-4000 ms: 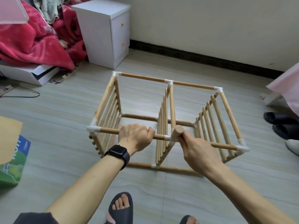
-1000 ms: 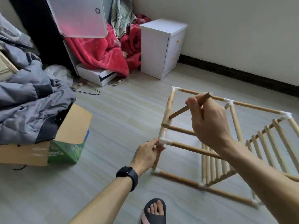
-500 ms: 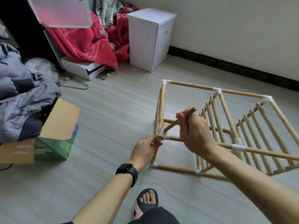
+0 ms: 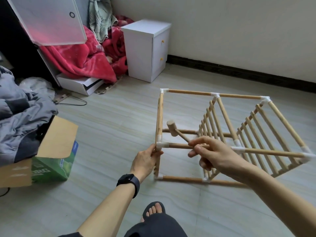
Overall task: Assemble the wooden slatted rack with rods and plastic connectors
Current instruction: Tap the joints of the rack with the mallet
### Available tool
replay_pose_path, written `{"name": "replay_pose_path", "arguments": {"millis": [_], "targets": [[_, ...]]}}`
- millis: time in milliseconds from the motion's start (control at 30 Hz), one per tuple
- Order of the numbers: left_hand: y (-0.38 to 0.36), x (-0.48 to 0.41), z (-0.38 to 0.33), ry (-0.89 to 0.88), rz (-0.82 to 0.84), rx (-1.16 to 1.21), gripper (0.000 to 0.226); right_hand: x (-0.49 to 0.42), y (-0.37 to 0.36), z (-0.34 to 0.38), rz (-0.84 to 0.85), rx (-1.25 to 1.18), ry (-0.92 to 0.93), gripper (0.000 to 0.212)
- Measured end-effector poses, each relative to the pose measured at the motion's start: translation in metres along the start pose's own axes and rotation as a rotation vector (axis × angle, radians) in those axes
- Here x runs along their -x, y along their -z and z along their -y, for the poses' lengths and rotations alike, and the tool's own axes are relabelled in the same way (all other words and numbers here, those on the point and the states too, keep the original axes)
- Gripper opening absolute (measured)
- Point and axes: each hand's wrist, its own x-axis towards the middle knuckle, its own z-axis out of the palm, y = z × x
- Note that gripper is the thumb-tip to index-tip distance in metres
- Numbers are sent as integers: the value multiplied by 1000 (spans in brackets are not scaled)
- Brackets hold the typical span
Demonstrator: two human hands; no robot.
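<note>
while a rumpled grey jacket spills over an open cardboard box at the left, a green carton sits under the box flap, and a thin wire hanger lies flat on the floor beyond them. a red fleecy blanket is bunched between a frosted panel and a small white cabinet by the wall. nothing lies between the person and the rack; only the right forearm crosses in front of its near lower rods.

the floor is pale and streaked like wood grain. the rack stands on it right of centre, well apart from the clutter. it is a box-shaped frame of round light wooden rods joined at the corners by white plastic connectors. three panels of thin parallel slats cross it, one at each end and one in the middle; the left one shows nearly edge-on.

the left hand, a dark watch on its wrist, pinches the near upper left corner at the connector. the right hand is curled round the handle of a small wooden mallet, whose cylindrical head hangs just inside that corner, near but apart from the upright rod. a sandalled foot shows at the bottom.
</note>
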Motion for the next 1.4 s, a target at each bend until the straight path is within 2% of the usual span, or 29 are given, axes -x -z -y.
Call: {"name": "replay_pose_path", "arguments": {"millis": [67, 133, 200, 333, 367, 467, 533, 600, 700, 800, 900, 967, 1067, 1133, 1200, 1267, 1300, 1400], "targets": [[0, 0, -1, -9, -2, -15, 30, 2, 0, -13, -2, 132, -4, 15], [1, 0, -1, -18, -11, -35, 33, 0, 0, -25, -61, 401, 36, 19], [1, 0, -1, -18, -15, -52, 35, 0, -4, -31, -147, 556, 165, 21], [3, -1, -3, -5, -7, -56, 33, -3, -11, -33, -333, 576, 500, 17], [3, -1, -2, -2, -6, -55, 30, -6, -11, -35, -333, 647, 531, 20], [2, -1, -1, -8, -3, -57, 19, -13, -14, -41, -211, 962, 430, 29], [2, -2, -1, -17, 4, -60, 21, -14, -17, -41, -283, 914, 549, 23], [4, -1, -3, -19, -6, -62, 25, -14, -20, -39, -312, 910, 582, 20], [3, -1, -2, -20, -19, -64, 23, -17, -21, -41, -252, 1000, 457, 26], [6, -1, -2, -30, 29, -51, 20, -15, -20, -44, -301, 914, 518, 29], [17, -1, -5, -33, 78, -47, 22, -17, -10, -39, -200, 937, 356, 25], [31, -4, -8, -42, 60, -52, 28, -17, 4, -34, -299, 852, 366, 22], [58, -25, -17, -3, -72, 91, 29, -20, 32, -29, -553, 671, 404, 21], [69, -49, -30, 51, -121, 103, 23, -29, 52, -33, -655, 672, 317, 25], [72, -74, -51, 94, -75, 91, 40, -40, 71, -44, -739, 725, 160, 26], [65, -92, -72, 124, 16, 40, 58, -44, 83, -57, -780, 714, -3, 25], [59, -96, -80, 137, 57, 2, 59, -43, 84, -66, -767, 702, -58, 26], [38, -97, -93, 131, 87, -97, 41, -32, 79, -88, -702, 762, -81, 29]]}}
